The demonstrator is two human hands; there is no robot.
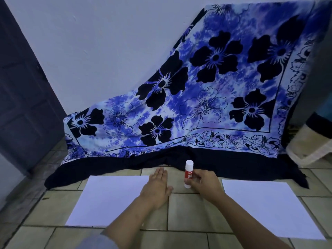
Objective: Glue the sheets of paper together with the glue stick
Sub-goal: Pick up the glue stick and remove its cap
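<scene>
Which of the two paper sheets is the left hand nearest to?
The left sheet: the left hand lies flat on the floor at its right edge. The right sheet lies beyond the right hand holding the glue stick.

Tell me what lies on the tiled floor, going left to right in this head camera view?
Left paper sheet → left hand, flat on the floor → glue stick, upright, held by the right hand → right paper sheet.
</scene>
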